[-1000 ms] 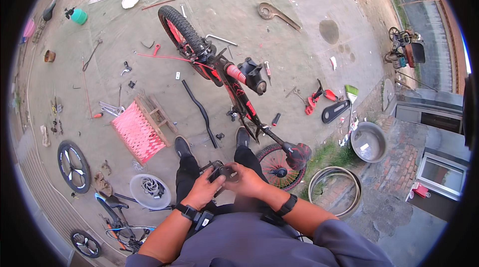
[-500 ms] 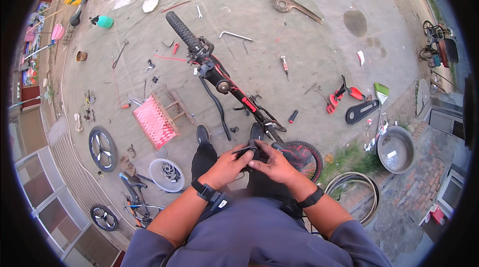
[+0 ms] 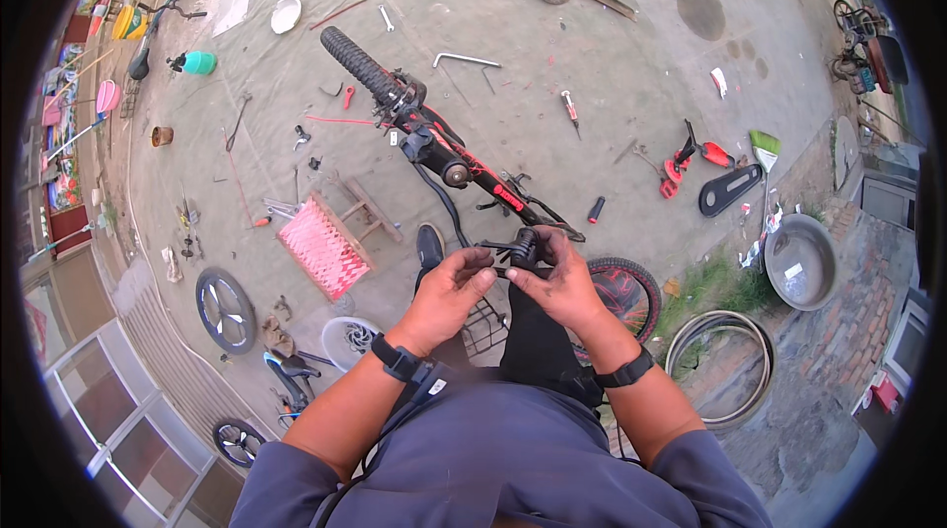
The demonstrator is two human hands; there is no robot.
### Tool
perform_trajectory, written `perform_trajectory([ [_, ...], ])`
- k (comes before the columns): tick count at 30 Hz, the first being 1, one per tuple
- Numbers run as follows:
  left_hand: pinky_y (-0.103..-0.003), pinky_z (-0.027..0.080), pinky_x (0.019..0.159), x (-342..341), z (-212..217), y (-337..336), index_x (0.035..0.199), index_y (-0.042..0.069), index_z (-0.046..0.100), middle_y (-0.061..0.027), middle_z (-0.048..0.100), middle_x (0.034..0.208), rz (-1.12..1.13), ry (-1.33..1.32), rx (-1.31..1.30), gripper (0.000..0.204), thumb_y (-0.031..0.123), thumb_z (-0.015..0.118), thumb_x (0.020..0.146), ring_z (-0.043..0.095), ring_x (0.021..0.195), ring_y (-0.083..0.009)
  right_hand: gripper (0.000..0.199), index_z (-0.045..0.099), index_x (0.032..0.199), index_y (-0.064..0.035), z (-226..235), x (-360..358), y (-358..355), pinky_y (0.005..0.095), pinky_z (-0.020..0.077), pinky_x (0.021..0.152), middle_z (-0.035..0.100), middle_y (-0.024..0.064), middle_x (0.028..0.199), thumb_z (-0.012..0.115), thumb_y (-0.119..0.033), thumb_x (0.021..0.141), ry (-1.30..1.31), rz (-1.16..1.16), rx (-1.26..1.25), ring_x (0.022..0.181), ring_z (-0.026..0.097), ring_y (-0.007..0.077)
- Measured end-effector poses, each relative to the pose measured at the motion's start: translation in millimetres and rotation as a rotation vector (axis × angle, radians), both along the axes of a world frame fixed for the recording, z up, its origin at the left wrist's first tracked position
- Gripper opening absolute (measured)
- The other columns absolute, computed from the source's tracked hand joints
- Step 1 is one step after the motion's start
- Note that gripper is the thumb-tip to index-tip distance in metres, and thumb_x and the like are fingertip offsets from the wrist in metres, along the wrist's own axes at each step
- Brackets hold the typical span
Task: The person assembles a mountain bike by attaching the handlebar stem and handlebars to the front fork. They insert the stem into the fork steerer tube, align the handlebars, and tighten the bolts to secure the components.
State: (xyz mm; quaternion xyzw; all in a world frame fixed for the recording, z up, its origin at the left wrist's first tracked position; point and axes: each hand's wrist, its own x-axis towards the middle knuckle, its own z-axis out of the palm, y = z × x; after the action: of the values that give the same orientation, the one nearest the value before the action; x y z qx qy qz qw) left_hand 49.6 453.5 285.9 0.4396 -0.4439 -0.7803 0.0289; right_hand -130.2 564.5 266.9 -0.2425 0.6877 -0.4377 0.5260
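In front of my body, both hands are closed on a small black bicycle part [image 3: 523,248] with a rounded body and thin arms; its exact kind is unclear. My right hand [image 3: 564,283] grips the rounded body between thumb and fingers. At the part's left side, my left hand [image 3: 456,293] pinches a thin end, partly hidden by the fingertips. Just beyond my hands, a black and red bicycle frame [image 3: 478,173] stretches away, with its knobby front tire [image 3: 357,63] pointing to the far left. The bicycle's rear wheel [image 3: 646,293] is beside my right wrist.
A stool with a red and white woven seat [image 3: 324,247] lies left, near a white basin [image 3: 340,336] of metal parts. A screwdriver [image 3: 570,112], a hex key [image 3: 466,60] and a black chain guard [image 3: 730,190] lie on the ground mat. Tires [image 3: 767,370] and a metal basin [image 3: 829,277] are right.
My hands have moved forward and slightly apart, and more of the black part now shows between them. The whole view has shifted a little.
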Motion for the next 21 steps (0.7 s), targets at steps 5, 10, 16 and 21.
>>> perform_trajectory([
  [5,-0.032,0.050,0.101,3.7,0.7,-1.8,0.139,-0.004,0.052,-0.0099,0.066,0.126,-0.006,-0.011,0.008,0.047,0.022,0.067,0.103,0.062,0.115,-0.0156,0.061,0.059,0.126,0.0006,13.4,17.5,-20.4,0.0370,0.0566,0.087,0.068,0.0174,0.111,0.088,-0.019,0.076,0.439,0.115,-0.032,0.101,0.070,0.0286],
  [10,-0.030,0.049,0.100,1.9,5.5,1.5,0.137,-0.002,0.053,-0.0069,0.065,0.123,0.113,0.009,0.073,0.043,0.019,0.068,0.103,0.061,0.112,-0.0134,0.055,0.062,0.124,-0.0049,20.8,24.8,-27.1,0.0403,0.0567,0.086,0.067,0.0147,0.113,0.084,-0.017,0.075,0.598,0.268,-0.054,0.101,0.068,0.0347],
  [16,-0.030,0.050,0.099,6.4,-1.8,8.0,0.132,-0.001,0.055,-0.0061,0.066,0.120,0.190,0.040,0.071,0.041,0.020,0.071,0.101,0.061,0.111,-0.0132,0.046,0.064,0.122,-0.0095,21.1,26.7,-22.9,0.0420,0.0563,0.082,0.066,0.0128,0.108,0.080,-0.015,0.080,0.563,0.302,-0.136,0.098,0.068,0.0355],
  [21,-0.031,0.051,0.099,9.3,-10.2,11.6,0.133,-0.003,0.053,-0.0070,0.065,0.120,0.235,0.031,0.059,0.045,0.021,0.072,0.100,0.060,0.112,-0.0137,0.042,0.065,0.121,-0.0101,28.7,25.5,-24.3,0.0414,0.0562,0.079,0.066,0.0131,0.104,0.079,-0.013,0.081,0.478,0.284,-0.158,0.094,0.068,0.0358],
])
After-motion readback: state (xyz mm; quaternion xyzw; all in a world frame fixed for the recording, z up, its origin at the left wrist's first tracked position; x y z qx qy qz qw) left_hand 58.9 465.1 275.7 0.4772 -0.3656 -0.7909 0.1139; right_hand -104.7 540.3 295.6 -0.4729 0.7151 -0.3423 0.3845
